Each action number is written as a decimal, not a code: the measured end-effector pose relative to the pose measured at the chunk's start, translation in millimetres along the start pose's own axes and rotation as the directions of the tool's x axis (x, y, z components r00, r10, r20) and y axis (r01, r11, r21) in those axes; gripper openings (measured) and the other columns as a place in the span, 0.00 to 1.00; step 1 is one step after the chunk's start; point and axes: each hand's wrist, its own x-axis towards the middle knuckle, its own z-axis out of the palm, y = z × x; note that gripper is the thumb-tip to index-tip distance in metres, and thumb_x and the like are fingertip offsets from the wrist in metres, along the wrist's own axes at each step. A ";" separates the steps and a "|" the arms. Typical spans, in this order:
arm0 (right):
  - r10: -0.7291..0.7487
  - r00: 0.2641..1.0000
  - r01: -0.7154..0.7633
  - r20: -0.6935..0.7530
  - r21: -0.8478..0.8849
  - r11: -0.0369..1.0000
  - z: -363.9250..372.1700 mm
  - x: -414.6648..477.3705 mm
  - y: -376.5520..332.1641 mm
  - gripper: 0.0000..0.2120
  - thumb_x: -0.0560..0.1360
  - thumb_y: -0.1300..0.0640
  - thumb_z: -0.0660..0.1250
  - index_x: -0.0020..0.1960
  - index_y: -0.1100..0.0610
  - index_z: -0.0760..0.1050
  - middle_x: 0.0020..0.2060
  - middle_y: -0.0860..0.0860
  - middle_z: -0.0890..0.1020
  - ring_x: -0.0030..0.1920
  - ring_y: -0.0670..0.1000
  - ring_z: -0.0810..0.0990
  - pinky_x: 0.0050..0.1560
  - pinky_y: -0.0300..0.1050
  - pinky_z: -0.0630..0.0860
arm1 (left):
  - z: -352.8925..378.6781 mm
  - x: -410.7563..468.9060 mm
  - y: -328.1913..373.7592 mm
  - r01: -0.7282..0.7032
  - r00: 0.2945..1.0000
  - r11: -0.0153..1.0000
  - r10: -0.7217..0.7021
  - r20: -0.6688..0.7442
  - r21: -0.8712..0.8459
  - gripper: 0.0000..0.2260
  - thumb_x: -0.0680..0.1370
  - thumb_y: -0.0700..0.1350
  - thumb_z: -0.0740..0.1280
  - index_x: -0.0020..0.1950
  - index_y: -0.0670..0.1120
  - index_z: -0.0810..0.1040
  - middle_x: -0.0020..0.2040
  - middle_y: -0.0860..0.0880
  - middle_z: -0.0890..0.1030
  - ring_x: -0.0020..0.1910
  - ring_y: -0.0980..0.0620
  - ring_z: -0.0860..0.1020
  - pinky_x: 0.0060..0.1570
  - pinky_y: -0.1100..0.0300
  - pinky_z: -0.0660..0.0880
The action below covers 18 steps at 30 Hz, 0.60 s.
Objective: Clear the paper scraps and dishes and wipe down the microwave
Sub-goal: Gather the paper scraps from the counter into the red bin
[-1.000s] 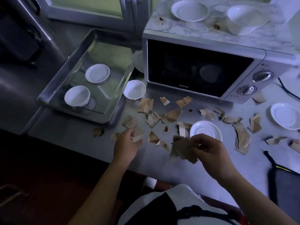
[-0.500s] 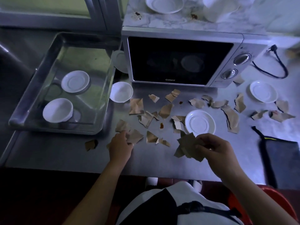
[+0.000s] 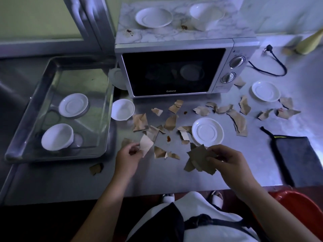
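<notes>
Torn brown paper scraps [image 3: 172, 122] lie scattered on the steel counter in front of a silver microwave [image 3: 176, 70]. My left hand [image 3: 128, 157] pinches one pale scrap [image 3: 146, 144] lifted off the counter. My right hand [image 3: 229, 162] holds a bunch of gathered scraps [image 3: 199, 159]. A white saucer [image 3: 207, 131] sits just beyond my right hand, another saucer [image 3: 266, 91] at the right, and a small white bowl [image 3: 122, 109] beside the tray. A plate [image 3: 153, 17] and a bowl [image 3: 207, 15] stand on the stained microwave top.
A steel tray [image 3: 104, 109] at the left holds a saucer [image 3: 73, 105] and a bowl [image 3: 57, 137]. A dark cloth [image 3: 298, 158] lies at the right front edge. A black power cord [image 3: 274, 67] loops right of the microwave. A red bin [image 3: 300, 206] shows below the counter.
My left hand has lifted a pale scrap off the counter. My right hand still holds its bunch. The view has shifted, showing more of the counter's right side.
</notes>
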 end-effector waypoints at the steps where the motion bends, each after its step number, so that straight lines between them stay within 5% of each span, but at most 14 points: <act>1: 0.001 1.000 -0.001 -0.009 0.005 1.000 -1.0 -0.5 0.3 0.15 0.73 0.70 0.69 0.45 0.50 0.84 0.38 0.48 0.85 0.36 0.50 0.83 0.35 0.39 0.79 | 1.7 -3.6 9.0 -0.020 0.999 0.999 0.021 0.025 -0.028 0.13 0.72 0.37 0.75 0.44 0.56 0.83 0.40 0.56 0.85 0.41 0.56 0.81 0.42 0.67 0.76; 6: 0.041 0.998 -0.035 -0.051 0.127 0.991 -10.3 -0.2 3.4 0.12 0.73 0.73 0.67 0.44 0.57 0.82 0.35 0.54 0.85 0.33 0.51 0.81 0.35 0.42 0.77 | 15.5 -36.8 66.0 -0.180 0.960 0.984 0.178 0.214 -0.012 0.16 0.72 0.39 0.75 0.41 0.63 0.84 0.38 0.60 0.84 0.36 0.65 0.79 0.40 0.70 0.74; 12: 0.009 0.997 0.003 -0.072 0.161 0.987 -26.8 -1.4 4.2 0.13 0.71 0.74 0.68 0.43 0.56 0.82 0.34 0.53 0.85 0.31 0.48 0.81 0.32 0.37 0.77 | 48.6 -78.9 113.9 -0.343 0.771 0.930 0.199 0.605 0.132 0.07 0.73 0.46 0.75 0.43 0.59 0.84 0.37 0.58 0.82 0.34 0.62 0.75 0.37 0.72 0.71; 18: -0.048 0.997 0.028 0.065 0.276 0.961 -57.2 -3.4 11.1 0.15 0.70 0.76 0.69 0.40 0.56 0.84 0.35 0.52 0.83 0.33 0.51 0.79 0.35 0.40 0.76 | 98.3 -93.1 125.9 -0.446 0.731 0.858 0.185 0.656 0.255 0.04 0.72 0.50 0.74 0.37 0.57 0.81 0.34 0.59 0.81 0.33 0.63 0.76 0.37 0.62 0.72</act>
